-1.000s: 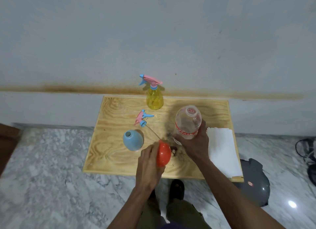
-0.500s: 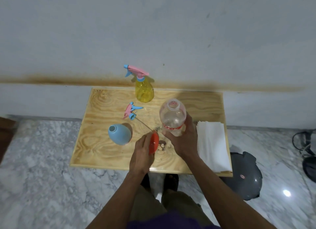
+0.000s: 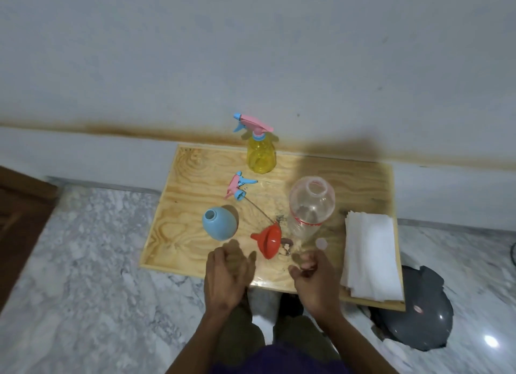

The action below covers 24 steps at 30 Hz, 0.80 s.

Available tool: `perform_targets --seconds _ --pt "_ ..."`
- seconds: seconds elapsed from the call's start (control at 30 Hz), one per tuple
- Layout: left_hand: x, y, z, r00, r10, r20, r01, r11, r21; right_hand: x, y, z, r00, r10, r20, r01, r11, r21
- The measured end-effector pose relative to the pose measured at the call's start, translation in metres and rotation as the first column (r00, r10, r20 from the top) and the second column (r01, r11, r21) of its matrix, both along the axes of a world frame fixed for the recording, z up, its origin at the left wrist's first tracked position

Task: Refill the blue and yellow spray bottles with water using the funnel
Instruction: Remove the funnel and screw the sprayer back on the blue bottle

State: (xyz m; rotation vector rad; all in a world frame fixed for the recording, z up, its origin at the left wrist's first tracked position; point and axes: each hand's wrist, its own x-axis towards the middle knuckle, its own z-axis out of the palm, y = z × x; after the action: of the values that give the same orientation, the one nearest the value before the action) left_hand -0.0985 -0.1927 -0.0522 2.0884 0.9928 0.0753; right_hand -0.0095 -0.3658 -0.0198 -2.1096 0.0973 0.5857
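Note:
On the wooden table (image 3: 195,164) the round blue spray bottle (image 3: 219,227) stands with its neck uncapped. Its pink and blue spray head (image 3: 239,188) lies behind it, dip tube trailing toward the red funnel (image 3: 268,241), which lies on its side. The yellow spray bottle (image 3: 261,155) stands capped at the far edge. A clear plastic water bottle (image 3: 310,207) stands uncapped right of the funnel, its pale cap (image 3: 321,243) lying beside it. My left hand (image 3: 226,278) and my right hand (image 3: 315,278) hover at the near edge, fingers loosely curled, holding nothing.
A stack of white paper napkins (image 3: 372,259) lies on the table's right side. A dark grey round object (image 3: 418,315) sits on the marble floor beside the table's right corner. A brown piece of furniture (image 3: 19,222) is at the far left. The wall is just behind the table.
My left hand let go of the red funnel, now lying on the table. My right hand let go of the clear bottle, now standing. Both hands drew back to the near edge.

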Motion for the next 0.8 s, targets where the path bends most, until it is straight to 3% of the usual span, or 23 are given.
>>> perform_targets --seconds 0.1,0.2,0.37,0.6,0.8 --pt "-0.001 0.028 0.004 0.993 0.108 0.044 -0.107 0.994 -0.013 -0.002 0.038 -0.011 0.983 0.108 0.15 -0.109 0.994 0.004" --pt "0.011 0.061 0.006 0.993 0.116 0.023 -0.115 0.992 -0.052 0.021 0.09 -0.013 0.961 0.166 0.221 -0.173 0.985 0.015" --pt "0.03 0.097 0.007 0.97 -0.002 0.242 0.005 1.0 -0.013 0.081 0.165 -0.025 0.926 0.289 0.242 -0.264 0.956 -0.132" --pt "0.031 0.116 -0.011 0.936 -0.094 0.338 0.104 0.994 -0.014 0.13 0.215 -0.066 0.853 0.508 0.116 -0.438 0.82 -0.368" --pt "0.034 0.119 -0.018 0.94 -0.093 0.328 0.105 0.994 -0.02 0.132 0.231 -0.076 0.878 0.47 0.094 -0.402 0.83 -0.387"
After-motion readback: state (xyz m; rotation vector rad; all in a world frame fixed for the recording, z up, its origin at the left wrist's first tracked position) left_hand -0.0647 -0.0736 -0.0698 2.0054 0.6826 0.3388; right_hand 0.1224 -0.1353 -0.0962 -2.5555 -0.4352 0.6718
